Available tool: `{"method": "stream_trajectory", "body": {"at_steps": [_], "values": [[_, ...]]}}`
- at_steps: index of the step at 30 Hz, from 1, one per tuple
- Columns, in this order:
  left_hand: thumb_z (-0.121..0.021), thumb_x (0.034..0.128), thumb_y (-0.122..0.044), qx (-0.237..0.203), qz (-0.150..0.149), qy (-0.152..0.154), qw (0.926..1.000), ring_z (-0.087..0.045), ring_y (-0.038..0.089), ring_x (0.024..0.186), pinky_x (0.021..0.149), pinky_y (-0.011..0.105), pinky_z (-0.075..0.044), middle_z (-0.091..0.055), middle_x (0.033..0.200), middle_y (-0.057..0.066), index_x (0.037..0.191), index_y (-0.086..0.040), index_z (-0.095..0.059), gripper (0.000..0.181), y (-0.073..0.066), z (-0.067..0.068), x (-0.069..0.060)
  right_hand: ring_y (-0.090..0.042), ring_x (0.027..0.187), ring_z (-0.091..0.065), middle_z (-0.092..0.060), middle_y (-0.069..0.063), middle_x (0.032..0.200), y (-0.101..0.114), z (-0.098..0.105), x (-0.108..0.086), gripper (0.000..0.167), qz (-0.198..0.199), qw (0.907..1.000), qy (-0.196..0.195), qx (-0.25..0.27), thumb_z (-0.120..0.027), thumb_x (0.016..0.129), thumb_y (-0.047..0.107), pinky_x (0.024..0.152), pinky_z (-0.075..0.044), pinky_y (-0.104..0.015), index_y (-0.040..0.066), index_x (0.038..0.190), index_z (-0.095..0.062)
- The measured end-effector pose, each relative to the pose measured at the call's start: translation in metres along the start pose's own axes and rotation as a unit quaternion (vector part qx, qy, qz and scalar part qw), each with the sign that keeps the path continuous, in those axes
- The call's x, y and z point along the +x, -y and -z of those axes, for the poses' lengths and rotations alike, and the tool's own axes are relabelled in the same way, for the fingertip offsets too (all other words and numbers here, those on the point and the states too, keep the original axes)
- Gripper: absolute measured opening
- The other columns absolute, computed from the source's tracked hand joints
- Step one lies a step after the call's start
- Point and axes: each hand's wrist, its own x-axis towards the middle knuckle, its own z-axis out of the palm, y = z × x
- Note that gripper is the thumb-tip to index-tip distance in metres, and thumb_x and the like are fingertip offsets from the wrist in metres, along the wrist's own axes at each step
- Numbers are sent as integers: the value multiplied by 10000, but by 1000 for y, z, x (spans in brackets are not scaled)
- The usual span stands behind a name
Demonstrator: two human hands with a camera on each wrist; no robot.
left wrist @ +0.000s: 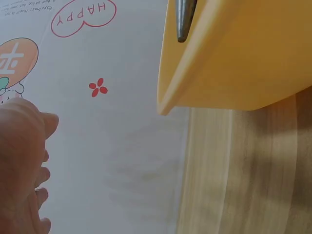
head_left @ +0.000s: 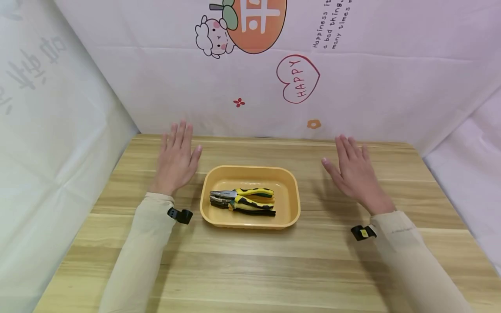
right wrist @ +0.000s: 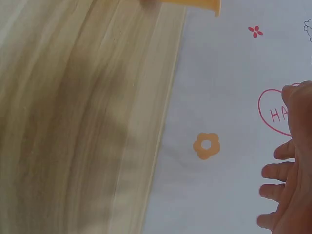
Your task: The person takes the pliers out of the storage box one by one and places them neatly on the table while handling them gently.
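Observation:
In the head view a yellow plastic tray [head_left: 250,225] sits on the wooden table. Inside lie needle-nose pliers [head_left: 231,194] with yellow and black handles, partly over a second pair of pliers [head_left: 220,201] with darker jaws. My left hand [head_left: 176,161] is to the left of the tray, fingers straight and thumb apart, holding nothing. On the other side, farther from the tray, my right hand [head_left: 354,174] has its fingers extended and is bare too. Neither hand touches the tray. One metal plier tip [left wrist: 183,29] shows over the tray's rim in the left wrist view.
A white printed cloth [head_left: 372,95] hangs behind the table's far edge, and more white cloth [head_left: 58,152] hangs at the left. The wooden tabletop [head_left: 250,278] extends in front of the tray. Dark straps with small devices [head_left: 183,216] are on both wrists.

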Motion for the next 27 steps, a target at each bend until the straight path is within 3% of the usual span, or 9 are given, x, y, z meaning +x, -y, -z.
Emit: {"method": "stream_trajectory", "body": {"at_steps": [7,11,17,23,25,27], "values": [[-360,1110,-332,-998,-85,-45,9950,-146,406,1523,1258,528,-74,-186,1645,245,1578,53,-222,621,5,-11,-2,-519,1449,-238,-282,-353,1560,6,-2,-6,728,8,9993,-24,367,-430,1088,429,1216,-151,-626,-71,1572,-216],[-380,1106,-354,-1749,159,85,9844,-191,395,1514,1248,542,-144,-224,1644,216,1588,7,-246,617,6,-17,-6,-517,1431,-279,-315,-329,1556,12,-1,-9,713,-191,9974,135,684,-421,1084,459,1142,-259,-692,-31,1575,-253],[-379,1101,-403,-2511,521,169,9664,-234,381,1504,1233,561,-191,-283,1626,201,1586,-41,-294,611,11,-33,-13,-497,1437,-289,-344,-279,1569,21,1,-14,715,-352,9930,391,1058,-420,1077,490,1126,-272,-707,1,1578,-274],[-424,1103,-307,-3315,732,177,9405,-341,378,1456,1222,514,-261,-386,1570,215,1549,5,-351,549,11,-46,-19,-469,1409,-350,-441,-242,1518,31,-2,-18,687,-278,9921,415,1151,-454,1074,471,1134,-298,-664,-16,1545,-341],[-435,1102,-282,-3603,797,190,9292,-395,371,1424,1210,489,-297,-427,1540,217,1527,26,-380,527,9,-49,-21,-458,1397,-375,-474,-236,1492,34,-3,-19,675,-239,9919,428,1170,-464,1072,467,1129,-314,-653,-13,1535,-364],[-445,1102,-252,-4025,872,189,9111,-421,369,1406,1205,474,-314,-455,1512,231,1502,54,-405,505,8,-52,-23,-449,1377,-404,-506,-233,1461,37,-4,-20,659,-190,9920,431,1171,-475,1070,461,1120,-334,-641,-11,1521,-389]]}}
